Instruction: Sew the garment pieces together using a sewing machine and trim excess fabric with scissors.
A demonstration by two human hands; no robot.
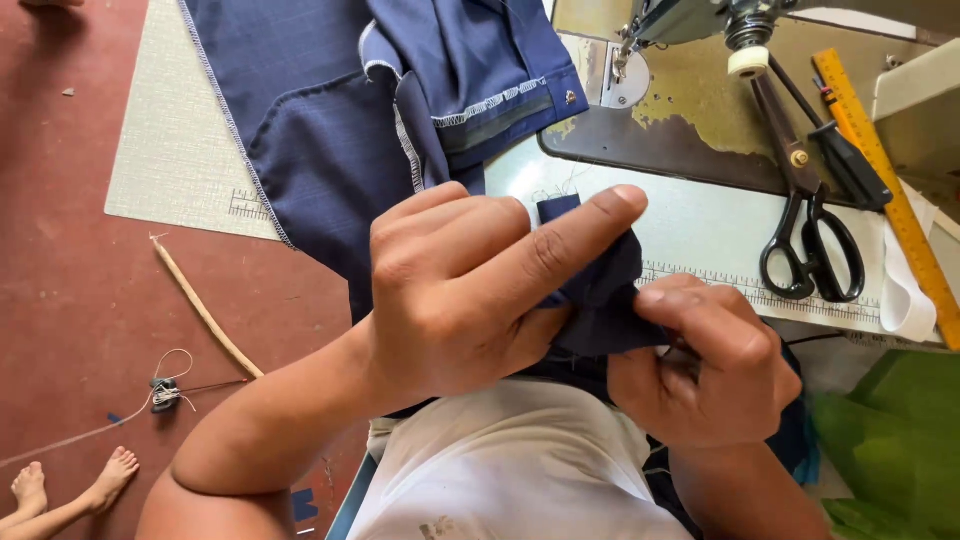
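Left hand [455, 295] is closed over a small piece of navy cloth [600, 295], forefinger stretched out along the top edge, thumb tucked beneath; the cloth is pinched between them. Right hand [705, 365] is curled shut on the same piece from the lower right, fingertips touching the cloth just beside the left forefinger. Cloth is held between both hands, above the lap and at the near edge of the sewing table [700, 225]. A larger navy garment [360, 130] with white stitched edges is draped beyond the left hand, partly over the table. Black scissors [810, 215] are laid beyond the right hand, a yellow ruler [890, 170] just right of them. A sewing machine [680, 20] is seen further beyond. Bare feet [70, 495] of another person are seen far left on the red floor [70, 300].
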